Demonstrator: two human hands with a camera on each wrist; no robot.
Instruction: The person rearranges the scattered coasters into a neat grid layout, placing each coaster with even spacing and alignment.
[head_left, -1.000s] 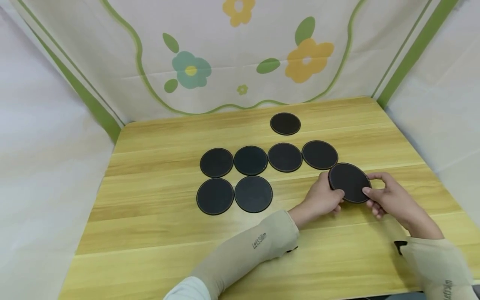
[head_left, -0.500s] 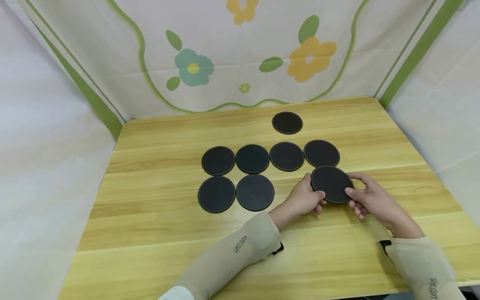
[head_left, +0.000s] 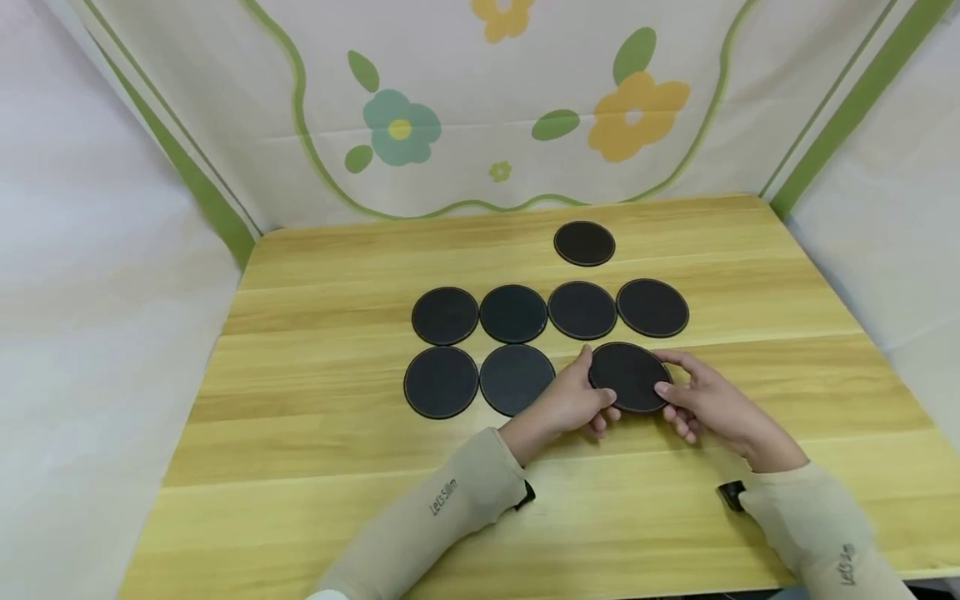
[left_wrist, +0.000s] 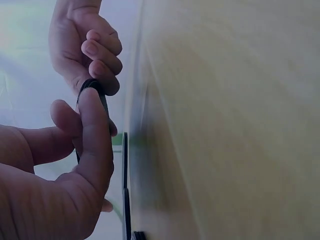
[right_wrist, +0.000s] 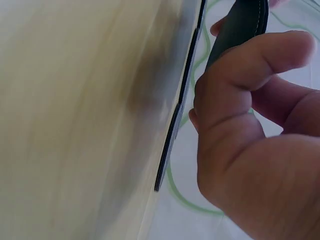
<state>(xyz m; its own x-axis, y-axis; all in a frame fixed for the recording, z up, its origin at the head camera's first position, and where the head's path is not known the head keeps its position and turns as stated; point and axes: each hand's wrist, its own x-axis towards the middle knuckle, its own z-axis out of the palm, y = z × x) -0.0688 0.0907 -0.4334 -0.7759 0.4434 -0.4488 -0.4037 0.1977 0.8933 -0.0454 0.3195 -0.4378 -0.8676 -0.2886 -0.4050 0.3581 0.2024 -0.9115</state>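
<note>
Between my two hands is a round black coaster (head_left: 630, 377) with a stitched rim. My left hand (head_left: 573, 398) pinches its left edge, thumb on top. At the right edge, my right hand (head_left: 703, 398) pinches it the same way. Seen edge-on in the left wrist view, the coaster (left_wrist: 92, 84) is raised off the tabletop. The right wrist view catches its dark underside (right_wrist: 237, 32) past my curled fingers. Just left of my left hand lies another black coaster (head_left: 517, 379), its right edge close to my fingers.
Several matching coasters (head_left: 582, 309) form a touching row beyond my hands. One more (head_left: 441, 382) sits under the row's left end, and a lone one (head_left: 584, 242) lies farther back. The wooden table (head_left: 315, 450) ends at a flowered curtain (head_left: 465, 150).
Both hands have carried the coaster leftward, from beside the row's right end to below it. The view has shifted slightly. The coasters on the table stay in place.
</note>
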